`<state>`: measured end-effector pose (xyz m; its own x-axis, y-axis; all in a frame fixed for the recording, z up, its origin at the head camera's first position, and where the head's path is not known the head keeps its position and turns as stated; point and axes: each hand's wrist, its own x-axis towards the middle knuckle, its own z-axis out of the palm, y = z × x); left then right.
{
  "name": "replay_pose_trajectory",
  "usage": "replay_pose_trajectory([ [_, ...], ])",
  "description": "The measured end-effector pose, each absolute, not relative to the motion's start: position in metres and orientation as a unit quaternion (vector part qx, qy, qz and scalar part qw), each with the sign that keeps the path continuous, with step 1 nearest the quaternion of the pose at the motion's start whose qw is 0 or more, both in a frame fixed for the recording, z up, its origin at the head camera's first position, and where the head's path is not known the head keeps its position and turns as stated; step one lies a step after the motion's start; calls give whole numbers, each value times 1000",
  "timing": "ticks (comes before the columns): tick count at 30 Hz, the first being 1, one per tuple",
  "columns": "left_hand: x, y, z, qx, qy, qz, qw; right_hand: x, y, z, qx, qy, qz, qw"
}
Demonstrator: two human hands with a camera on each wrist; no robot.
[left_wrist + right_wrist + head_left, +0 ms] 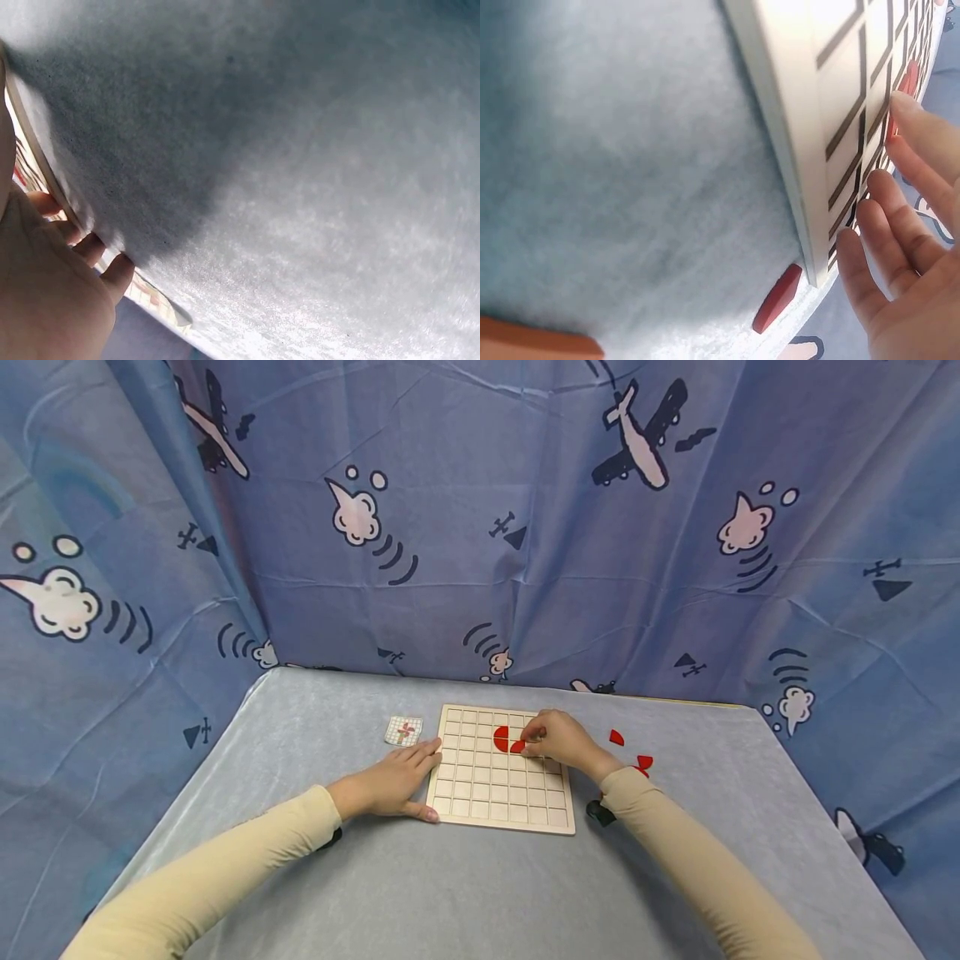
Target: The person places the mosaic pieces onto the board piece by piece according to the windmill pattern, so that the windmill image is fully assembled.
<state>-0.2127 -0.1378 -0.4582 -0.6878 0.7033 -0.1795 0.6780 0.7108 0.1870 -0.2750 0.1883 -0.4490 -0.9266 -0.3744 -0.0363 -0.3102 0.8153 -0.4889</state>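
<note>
A pale wooden board (pixel 491 793) with a grid of square recesses lies on the table. Two red quarter-circle pieces (pixel 501 739) sit side by side in its upper middle, forming a half disc. My right hand (pixel 558 739) is over the board's upper right and pinches another red quarter-circle piece (pixel 517 747) between thumb and index finger, right at the grid beside that half disc. In the right wrist view its other fingers are loosely bent near the board's edge. My left hand (pixel 393 779) rests at the board's left edge, fingers spread and thumb at the lower left corner.
Beyond my left hand lies a small card (pixel 403 732) printed with a grid and a coloured pattern. Loose red pieces (pixel 617 737) are scattered right of the board, some partly behind my right arm. An orange piece (pixel 540 341) shows in the right wrist view. A patterned blue curtain (pixel 450 527) hangs behind the table.
</note>
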Motion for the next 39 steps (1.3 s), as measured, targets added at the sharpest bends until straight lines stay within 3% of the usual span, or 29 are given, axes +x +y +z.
replay_pose_trajectory([
  [15,-213,-138,-458,377,916,52,124,-271,239,-435,-139,941,-308,28],
  [31,-212,-138,-459,377,917,55,121,-267,291,-445,-80,948,-305,53],
  [39,-212,-138,-458,375,917,56,122,-264,321,-445,-61,952,-298,41],
])
